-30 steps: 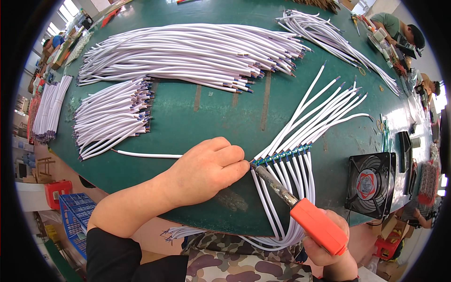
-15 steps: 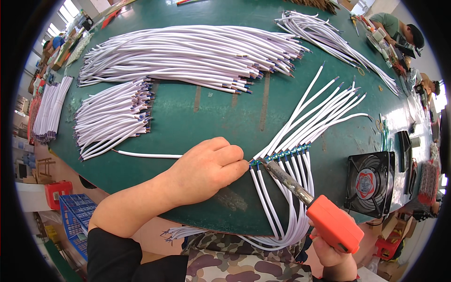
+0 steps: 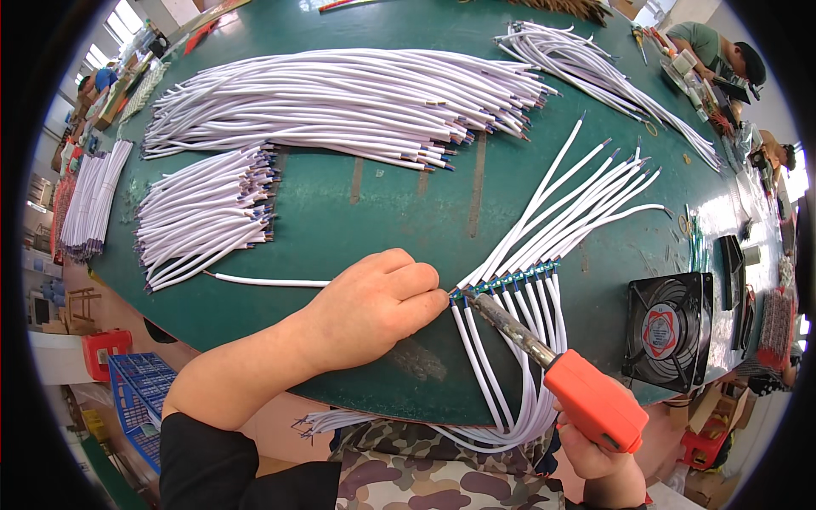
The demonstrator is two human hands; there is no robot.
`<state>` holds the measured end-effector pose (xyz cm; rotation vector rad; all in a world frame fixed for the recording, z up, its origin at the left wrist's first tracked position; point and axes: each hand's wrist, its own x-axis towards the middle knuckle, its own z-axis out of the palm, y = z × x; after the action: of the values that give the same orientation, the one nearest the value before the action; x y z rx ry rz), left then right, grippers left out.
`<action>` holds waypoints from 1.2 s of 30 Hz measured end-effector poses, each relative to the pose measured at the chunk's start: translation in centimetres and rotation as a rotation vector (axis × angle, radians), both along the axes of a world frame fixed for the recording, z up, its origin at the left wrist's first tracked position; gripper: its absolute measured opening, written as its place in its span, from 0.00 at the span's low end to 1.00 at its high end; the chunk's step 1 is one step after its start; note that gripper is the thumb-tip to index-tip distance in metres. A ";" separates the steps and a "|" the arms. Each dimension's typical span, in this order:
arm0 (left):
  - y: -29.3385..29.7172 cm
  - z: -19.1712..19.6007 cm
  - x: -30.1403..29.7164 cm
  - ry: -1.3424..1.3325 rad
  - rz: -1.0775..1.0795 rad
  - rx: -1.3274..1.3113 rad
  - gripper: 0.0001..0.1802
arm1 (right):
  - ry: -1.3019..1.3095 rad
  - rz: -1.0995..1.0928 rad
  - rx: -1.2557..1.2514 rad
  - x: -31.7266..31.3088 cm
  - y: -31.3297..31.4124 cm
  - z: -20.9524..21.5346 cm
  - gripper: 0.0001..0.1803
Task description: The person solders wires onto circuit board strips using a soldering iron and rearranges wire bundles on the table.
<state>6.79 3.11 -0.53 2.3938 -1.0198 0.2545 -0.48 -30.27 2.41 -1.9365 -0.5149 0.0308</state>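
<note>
My left hand (image 3: 378,293) is closed in a pinch on a white cable (image 3: 268,280), whose far end trails out to the left across the table. Its fingertips are at the left end of a narrow green circuit strip (image 3: 514,278). White cables (image 3: 578,204) fan out from the strip toward the far right, and others (image 3: 483,365) hang toward me over the table edge. In my right hand (image 3: 591,455) is a soldering iron (image 3: 595,404) with a red grip. Its tip rests at the strip's left end, close to my left fingertips; exact contact is too small to tell.
Piles of white cables (image 3: 340,102) lie on the green table (image 3: 340,221), with a shorter bundle (image 3: 204,212) at left and another (image 3: 603,72) at far right. A black fan (image 3: 669,331) stands at right. A blue crate (image 3: 140,382) is below left. People work beyond the table.
The soldering iron and my right hand have shifted slightly left, bringing the tip a little nearer my left fingertips. My left hand has hardly moved.
</note>
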 end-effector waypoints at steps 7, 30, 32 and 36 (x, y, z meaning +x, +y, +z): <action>0.3 0.1 -0.2 0.004 0.000 -0.001 0.15 | 0.028 -0.010 -0.004 -0.7 -0.4 -0.1 0.13; 13.4 1.4 -3.5 -0.151 0.705 0.255 0.12 | 0.151 -0.100 0.282 -2.8 -2.4 -0.4 0.22; 13.5 1.5 -3.4 -0.172 0.683 0.259 0.12 | 0.154 -0.086 0.240 -2.9 -3.0 -0.6 0.22; 13.4 1.8 -3.5 -0.157 0.658 0.290 0.12 | 0.178 -0.056 0.216 -2.9 -3.0 -0.1 0.24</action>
<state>3.28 16.51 1.26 2.9556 -0.3042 0.5638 -3.41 -33.28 2.32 -1.7165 -0.3310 0.1063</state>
